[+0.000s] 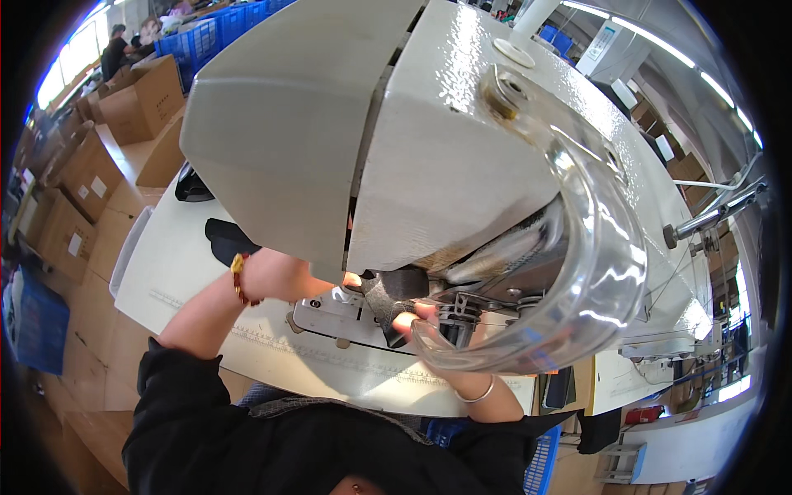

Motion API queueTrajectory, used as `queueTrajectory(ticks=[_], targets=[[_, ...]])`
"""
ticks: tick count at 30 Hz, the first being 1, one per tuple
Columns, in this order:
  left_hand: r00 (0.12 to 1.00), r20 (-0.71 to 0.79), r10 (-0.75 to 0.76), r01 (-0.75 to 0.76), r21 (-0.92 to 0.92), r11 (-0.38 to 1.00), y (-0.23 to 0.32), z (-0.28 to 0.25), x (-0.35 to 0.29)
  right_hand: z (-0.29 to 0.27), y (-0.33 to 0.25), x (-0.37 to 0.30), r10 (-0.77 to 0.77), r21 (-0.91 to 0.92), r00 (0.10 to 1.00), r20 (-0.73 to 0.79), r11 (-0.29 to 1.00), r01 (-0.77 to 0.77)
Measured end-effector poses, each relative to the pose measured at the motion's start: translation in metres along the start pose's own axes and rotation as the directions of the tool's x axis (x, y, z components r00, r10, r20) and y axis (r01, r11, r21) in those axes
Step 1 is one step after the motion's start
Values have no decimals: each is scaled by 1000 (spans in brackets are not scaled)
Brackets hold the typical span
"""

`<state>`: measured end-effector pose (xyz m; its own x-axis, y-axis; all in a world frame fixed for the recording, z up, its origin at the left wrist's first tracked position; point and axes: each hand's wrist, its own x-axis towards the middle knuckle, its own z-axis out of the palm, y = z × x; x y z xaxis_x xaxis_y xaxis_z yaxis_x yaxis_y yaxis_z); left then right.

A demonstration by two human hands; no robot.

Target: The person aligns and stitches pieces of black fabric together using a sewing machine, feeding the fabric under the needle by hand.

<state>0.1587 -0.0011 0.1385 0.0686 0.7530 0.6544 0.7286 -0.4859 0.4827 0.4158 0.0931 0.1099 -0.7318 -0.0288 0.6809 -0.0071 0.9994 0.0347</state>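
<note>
Fills the view up close: white sewing machine head [429, 140] with clear curved guard [602, 272]. Beneath it, dark fabric piece [396, 289] on the metal plate [330, 313], pinched by left hand [280, 276] and pressed by right hand [417, 318]. Behind, on the white table [165, 272], more dark cloth [227, 239].

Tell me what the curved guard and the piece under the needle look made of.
Curved guard: clear glossy plastic, by its see-through body and bright highlights. Dark piece, held by left hand and right hand: seems matte black fabric; weave not discernible.
</note>
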Motion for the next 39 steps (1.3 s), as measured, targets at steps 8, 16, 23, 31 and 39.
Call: queueTrajectory(ticks=[8, 16, 23, 31, 39], targets=[[973, 232, -10, 3, 28, 1000, -44, 6, -13, 20, -12, 16, -221, -183, 967, -130, 963, 195], [997, -79, -21, 16, -68, 998, -5, 25, -8, 49, 5, -29, 88, 58, 996, -24, 995, -86], [981, -77, -180, 177, -38, 983, 8, 26, -9, 49, 9, -43, 128, 92, 990, -59, 988, -123], [983, -83, -165, 146, -194, 970, -13, 40, -17, 51, 23, -42, 125, 131, 989, -79, 985, -115], [993, -85, -81, 77, -52, 996, -2, 27, -11, 30, 14, -4, 56, 237, 991, -122, 971, -25]])
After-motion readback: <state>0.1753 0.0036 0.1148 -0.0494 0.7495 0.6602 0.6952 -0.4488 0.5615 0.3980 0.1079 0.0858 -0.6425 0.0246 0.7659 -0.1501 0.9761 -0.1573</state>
